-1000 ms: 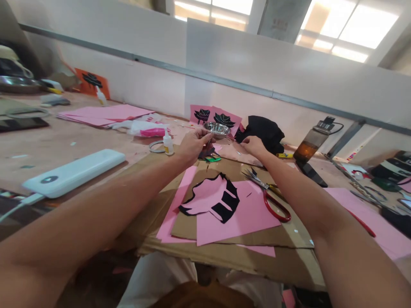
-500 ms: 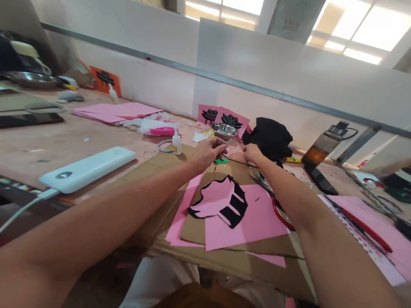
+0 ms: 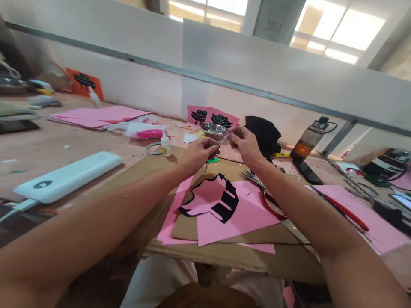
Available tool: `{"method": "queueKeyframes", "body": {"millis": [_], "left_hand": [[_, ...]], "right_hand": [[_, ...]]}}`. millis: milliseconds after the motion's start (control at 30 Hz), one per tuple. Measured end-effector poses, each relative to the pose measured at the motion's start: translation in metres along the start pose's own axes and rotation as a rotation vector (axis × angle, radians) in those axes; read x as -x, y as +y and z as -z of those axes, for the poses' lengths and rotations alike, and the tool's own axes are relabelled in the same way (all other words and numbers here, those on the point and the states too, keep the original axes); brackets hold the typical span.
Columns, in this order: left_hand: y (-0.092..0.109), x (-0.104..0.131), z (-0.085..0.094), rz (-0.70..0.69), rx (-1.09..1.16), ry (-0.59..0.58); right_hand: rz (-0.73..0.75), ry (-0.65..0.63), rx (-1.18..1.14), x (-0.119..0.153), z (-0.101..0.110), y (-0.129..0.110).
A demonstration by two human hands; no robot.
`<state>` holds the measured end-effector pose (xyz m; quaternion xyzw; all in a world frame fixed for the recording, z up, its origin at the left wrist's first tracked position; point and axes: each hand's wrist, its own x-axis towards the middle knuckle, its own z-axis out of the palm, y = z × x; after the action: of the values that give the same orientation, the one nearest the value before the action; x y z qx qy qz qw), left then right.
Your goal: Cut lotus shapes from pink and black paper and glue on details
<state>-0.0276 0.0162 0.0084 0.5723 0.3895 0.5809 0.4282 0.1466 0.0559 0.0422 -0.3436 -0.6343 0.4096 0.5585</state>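
Two hands: left hand and right hand are near each other; the right hand has just risen from the counter. Handling is therefore now concentrated between both sets of fingertips.
Left-hand state: thumb and fingers pinched on one thin pale item; its exact nature is too small to tell.
Right-hand state: thumb and fingertips closed together, just beside that item; whether they grip its end cannot be told.
White device: one, with cable, well to the left of the left hand.
Pink stack: one, left of and beyond the left hand; sheet count cannot be told.
Glue bottles: two; the closer stands just left of the left hand, the other farther left.
Green item: one, beneath the left fingertips.
Metal bowl: one, just beyond both hands.
Black-edged cut-out: one, nearer the wearer than both hands, lying partly on a pink sheet.
Scissors: one pair, below the right hand, partly hidden by the forearm.
Black cloth: one, just right of and beyond the right hand.
Drink bottle: one, farther right.
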Motion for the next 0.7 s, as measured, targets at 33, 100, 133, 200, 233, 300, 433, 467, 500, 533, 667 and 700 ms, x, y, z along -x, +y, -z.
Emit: {"method": "queueKeyframes", "body": {"millis": [33,100,133,200,233,300,433,467,500,533,667,700], "left_hand": [[0.0001,0.0004,0.0002,-0.001,0.000,0.001],[-0.0003,0.0004,0.0007,-0.004,0.002,-0.003],[-0.0006,0.0002,0.0010,-0.006,0.000,-0.007],[-0.0014,-0.0006,0.0017,-0.012,-0.007,-0.013],[-0.0018,-0.0009,0.0019,-0.016,-0.010,-0.017],[-0.0021,-0.0016,0.0021,-0.022,-0.016,-0.024],[-0.0013,-0.0017,0.0019,-0.017,-0.008,-0.036],[-0.0008,-0.0015,0.0019,-0.014,-0.008,-0.041],[-0.0002,-0.0011,0.0019,-0.012,-0.008,-0.043],[0.0004,-0.0008,0.0021,-0.011,-0.010,-0.044],[0.0018,0.0001,0.0027,-0.013,-0.022,-0.046],[0.0018,-0.0001,0.0028,-0.012,-0.023,-0.049]], "right_hand": [[-0.007,0.002,0.009,0.0005,-0.0006,-0.0005],[-0.019,0.008,0.025,0.0001,-0.0006,-0.0004],[-0.020,0.009,0.028,-0.0003,-0.0001,0.0000],[-0.018,-0.001,0.030,-0.0009,0.0011,0.0009],[-0.017,-0.008,0.029,-0.0010,0.0017,0.0014],[-0.020,-0.017,0.019,-0.0006,0.0023,0.0025],[-0.042,-0.002,-0.058,0.0004,0.0014,0.0053],[-0.052,0.002,-0.085,0.0004,0.0010,0.0060],[-0.069,0.003,-0.109,0.0002,0.0006,0.0066],[-0.093,0.003,-0.129,0.0000,0.0003,0.0071],[-0.195,0.001,-0.159,-0.0009,-0.0005,0.0074],[-0.203,0.004,-0.167,-0.0008,-0.0005,0.0072]]}}
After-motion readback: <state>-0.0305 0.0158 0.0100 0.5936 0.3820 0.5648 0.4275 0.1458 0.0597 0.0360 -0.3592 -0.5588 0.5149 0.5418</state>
